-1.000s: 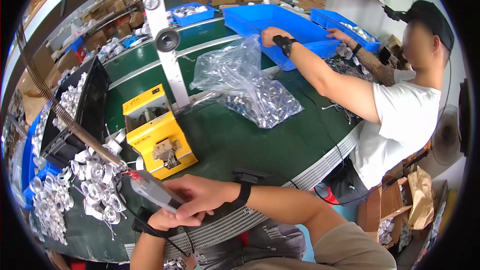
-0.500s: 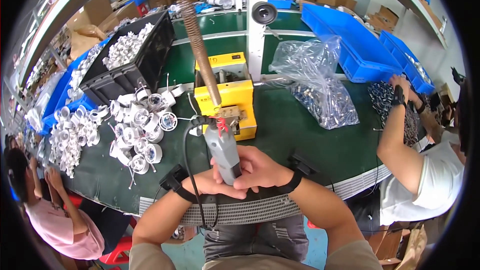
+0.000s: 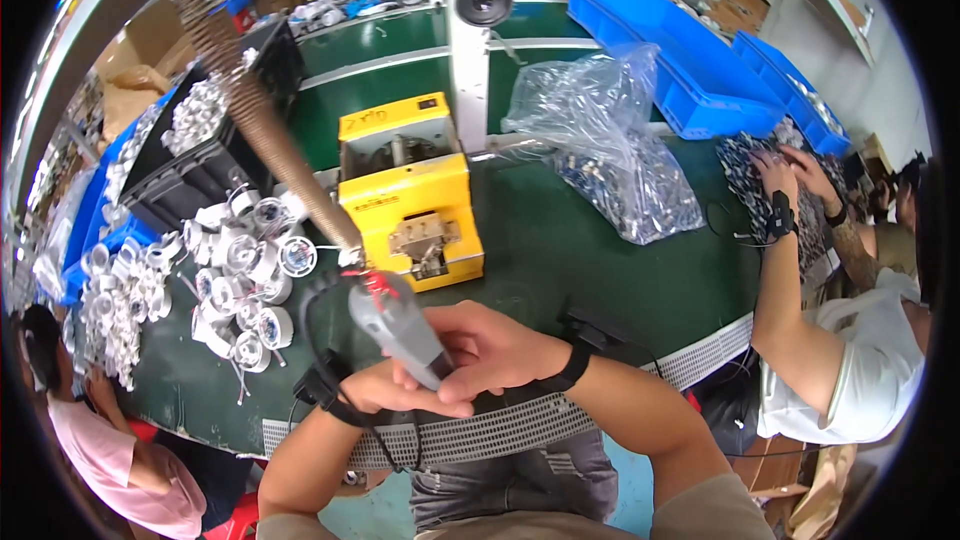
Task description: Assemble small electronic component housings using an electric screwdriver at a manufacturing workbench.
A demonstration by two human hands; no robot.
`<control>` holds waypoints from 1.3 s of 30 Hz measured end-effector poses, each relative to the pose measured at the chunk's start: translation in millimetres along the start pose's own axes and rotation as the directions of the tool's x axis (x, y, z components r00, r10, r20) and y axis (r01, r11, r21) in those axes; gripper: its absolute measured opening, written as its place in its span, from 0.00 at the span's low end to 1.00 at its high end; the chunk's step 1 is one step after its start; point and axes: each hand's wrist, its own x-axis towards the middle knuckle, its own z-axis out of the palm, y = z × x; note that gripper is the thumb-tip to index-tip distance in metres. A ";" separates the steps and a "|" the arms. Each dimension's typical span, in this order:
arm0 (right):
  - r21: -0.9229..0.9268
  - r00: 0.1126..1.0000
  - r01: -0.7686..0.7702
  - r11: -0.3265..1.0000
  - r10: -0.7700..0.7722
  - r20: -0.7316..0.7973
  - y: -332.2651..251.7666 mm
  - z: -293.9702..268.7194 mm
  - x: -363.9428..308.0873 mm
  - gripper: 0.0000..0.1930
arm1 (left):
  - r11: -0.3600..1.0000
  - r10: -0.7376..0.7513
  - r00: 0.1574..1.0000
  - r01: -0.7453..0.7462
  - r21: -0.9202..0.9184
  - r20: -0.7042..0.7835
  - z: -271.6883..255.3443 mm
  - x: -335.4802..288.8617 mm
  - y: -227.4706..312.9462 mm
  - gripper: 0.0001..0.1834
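A grey electric screwdriver (image 3: 393, 325) hangs at a slant from a brown coiled spring (image 3: 255, 105), with red wire tied round its upper end. My right hand (image 3: 505, 348) is closed round its lower part. My left hand (image 3: 385, 387) lies under the tool's lower end, its fingers partly hidden behind the tool and right hand, so I cannot tell its grip. The tool's tip is hidden. Just beyond stands a yellow box-shaped machine (image 3: 410, 205), open on top with a metal fitting on its front. White round housings with wires (image 3: 240, 275) lie heaped to the left.
A black crate (image 3: 190, 175) of white parts stands at the back left, with more white pieces (image 3: 125, 310) nearby. A clear bag of small parts (image 3: 635, 180) and a blue bin (image 3: 690, 70) are right of the white post (image 3: 468, 80). People sit on both sides.
My view has shifted, so the bench items sit further left in the picture. The screwdriver and spring lean more to the left at the top. Both hands remain at the tool.
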 end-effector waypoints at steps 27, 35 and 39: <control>-0.034 0.997 0.072 0.997 -0.071 0.008 1.6 -1.7 2.5 0.28 | 0.988 -0.139 0.979 0.126 -0.091 -0.152 -0.4 -4.3 -10.4 0.26; -0.055 0.998 0.059 0.997 -0.061 -0.024 1.9 -2.6 -1.6 0.27 | 0.984 -0.144 0.982 0.130 -0.118 -0.123 -2.8 0.1 -16.2 0.26; -0.119 0.998 0.056 0.991 -0.059 -0.020 0.3 -2.1 1.6 0.27 | 0.982 -0.150 0.979 0.131 -0.138 -0.138 0.1 -4.2 -13.4 0.25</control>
